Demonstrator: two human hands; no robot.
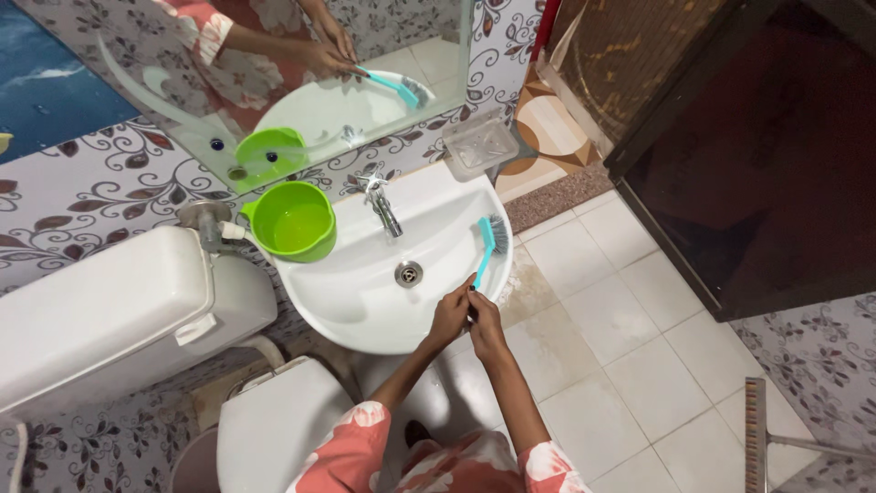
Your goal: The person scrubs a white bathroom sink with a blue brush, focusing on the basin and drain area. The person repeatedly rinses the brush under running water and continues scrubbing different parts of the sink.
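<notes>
Both my hands grip the handle end of a turquoise scrub brush (484, 246) over the white wash basin (365, 301). My left hand (450, 315) and my right hand (484, 319) sit together at the basin's front right rim. The brush's grey bristle head rests on the right side of the basin rim. A metal drain (408, 272) lies in the bowl's middle, and a chrome tap (383, 205) stands at the back.
A green jug (294, 221) sits on the basin's left rim. A white toilet cistern (100, 315) and toilet lid (274, 424) are at the left. A mirror (274, 73), a clear soap dish (479, 146), a dark door (757, 155) and a floor wiper (762, 438) surround the tiled floor.
</notes>
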